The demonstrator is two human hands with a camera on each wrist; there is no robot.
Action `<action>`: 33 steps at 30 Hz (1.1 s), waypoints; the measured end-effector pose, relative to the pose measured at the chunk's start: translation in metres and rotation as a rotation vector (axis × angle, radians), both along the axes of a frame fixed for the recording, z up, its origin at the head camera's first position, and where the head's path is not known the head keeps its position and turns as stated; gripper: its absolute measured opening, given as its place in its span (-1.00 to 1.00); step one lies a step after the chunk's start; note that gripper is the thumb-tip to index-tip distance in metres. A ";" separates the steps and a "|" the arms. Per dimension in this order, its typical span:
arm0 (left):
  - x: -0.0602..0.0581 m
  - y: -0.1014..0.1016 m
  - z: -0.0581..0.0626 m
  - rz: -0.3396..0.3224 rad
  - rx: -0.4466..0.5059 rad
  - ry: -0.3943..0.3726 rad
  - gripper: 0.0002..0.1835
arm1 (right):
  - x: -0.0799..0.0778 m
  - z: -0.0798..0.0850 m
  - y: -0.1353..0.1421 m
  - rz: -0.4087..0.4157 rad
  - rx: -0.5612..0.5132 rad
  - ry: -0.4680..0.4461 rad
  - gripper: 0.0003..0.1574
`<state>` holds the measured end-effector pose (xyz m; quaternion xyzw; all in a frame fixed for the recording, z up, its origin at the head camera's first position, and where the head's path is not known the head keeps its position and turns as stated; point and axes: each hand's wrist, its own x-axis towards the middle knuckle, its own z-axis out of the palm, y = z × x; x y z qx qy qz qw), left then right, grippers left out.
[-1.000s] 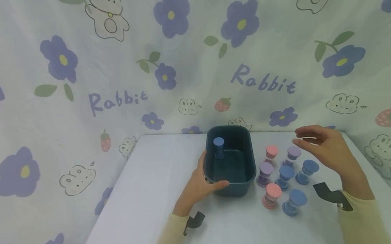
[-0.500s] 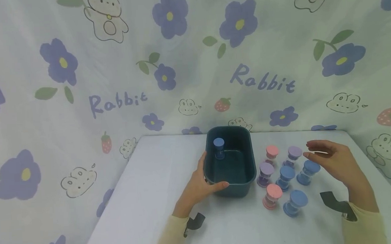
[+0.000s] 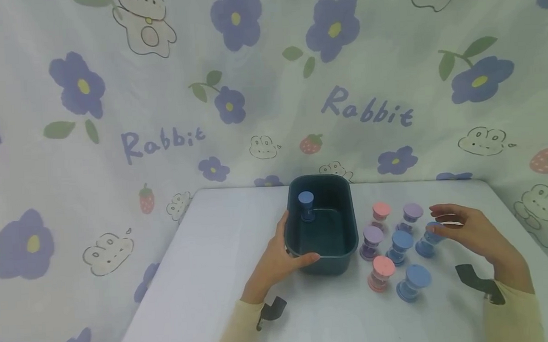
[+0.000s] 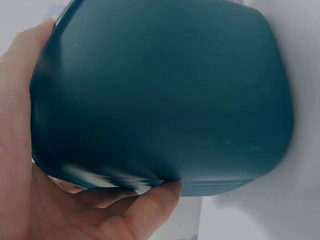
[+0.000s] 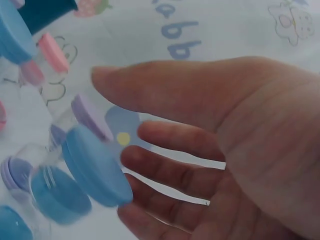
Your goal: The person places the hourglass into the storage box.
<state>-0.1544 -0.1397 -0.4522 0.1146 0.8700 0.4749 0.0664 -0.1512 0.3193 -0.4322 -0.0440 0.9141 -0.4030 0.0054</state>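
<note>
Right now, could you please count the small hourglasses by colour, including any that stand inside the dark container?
Blue hourglasses: 4 (3 on the table, 1 in the container)
Pink hourglasses: 2 (both on the table)
Purple hourglasses: 2 (both on the table)
Total: 8

Pastels against dark teal

On my end the tub (image 3: pixel 326 265) reads plain dark teal; I see the hourglasses (image 3: pixel 418 276) in solid blue, pink and lilac, with clear middles. The surface (image 3: pixel 204 261) is white. Behind, the cloth (image 3: pixel 271 110) is whitish, printed with purple flowers (image 3: pixel 333 28), yellow at the centre, green leaves (image 3: pixel 480 51), red strawberries (image 3: pixel 310 145), dark-outlined rabbits (image 3: pixel 483 142) and purple lettering (image 3: pixel 367 111). Sleeves (image 3: pixel 512 311) show plain pale yellow to me, wrist bands (image 3: pixel 478 284) black
</note>
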 end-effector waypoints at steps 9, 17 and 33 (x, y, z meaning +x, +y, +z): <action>-0.001 0.000 0.002 0.017 -0.011 0.001 0.40 | -0.003 -0.009 0.005 0.054 0.084 -0.138 -0.11; 0.000 0.001 0.002 0.026 -0.032 -0.012 0.41 | -0.003 -0.014 0.008 0.035 0.098 -0.209 -0.05; 0.000 0.000 0.001 0.013 -0.008 -0.013 0.41 | -0.004 -0.015 0.008 0.007 0.074 -0.192 -0.11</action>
